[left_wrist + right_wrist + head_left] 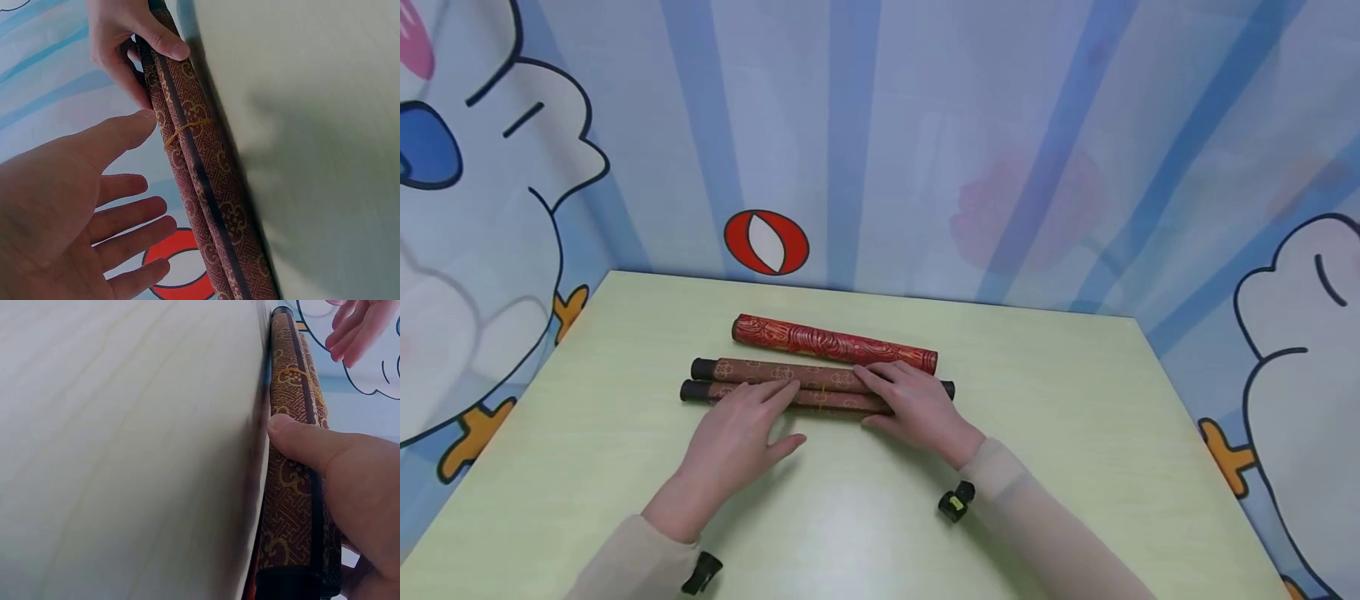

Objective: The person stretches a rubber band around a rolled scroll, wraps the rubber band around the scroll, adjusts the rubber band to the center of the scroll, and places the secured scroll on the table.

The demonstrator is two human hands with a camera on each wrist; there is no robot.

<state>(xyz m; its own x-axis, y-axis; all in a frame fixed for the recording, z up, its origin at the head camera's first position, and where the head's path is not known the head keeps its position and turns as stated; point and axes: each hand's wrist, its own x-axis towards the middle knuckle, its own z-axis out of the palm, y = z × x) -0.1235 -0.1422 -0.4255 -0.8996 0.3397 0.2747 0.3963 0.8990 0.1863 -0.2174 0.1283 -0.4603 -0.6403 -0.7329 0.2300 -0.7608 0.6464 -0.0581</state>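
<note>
A brown patterned scroll [831,402], rolled into two parallel rolls with black ends, lies lengthwise across the table. A thin yellow string [190,127] goes around both rolls near the middle. My right hand [921,408] grips its right part; the right wrist view has the thumb [300,439] on the near roll and the other fingers on the far side. Over the left part is my left hand [737,429], fingers extended and thumb spread; in the left wrist view its palm [50,200] faces the scroll. Whether its fingertips touch cannot be told.
Just behind the brown scroll lies a red patterned roll [835,343], slightly slanted, its right end close to my right hand. The pale table [1045,375] ends at a blue striped backdrop [910,150] with cartoon figures on both sides.
</note>
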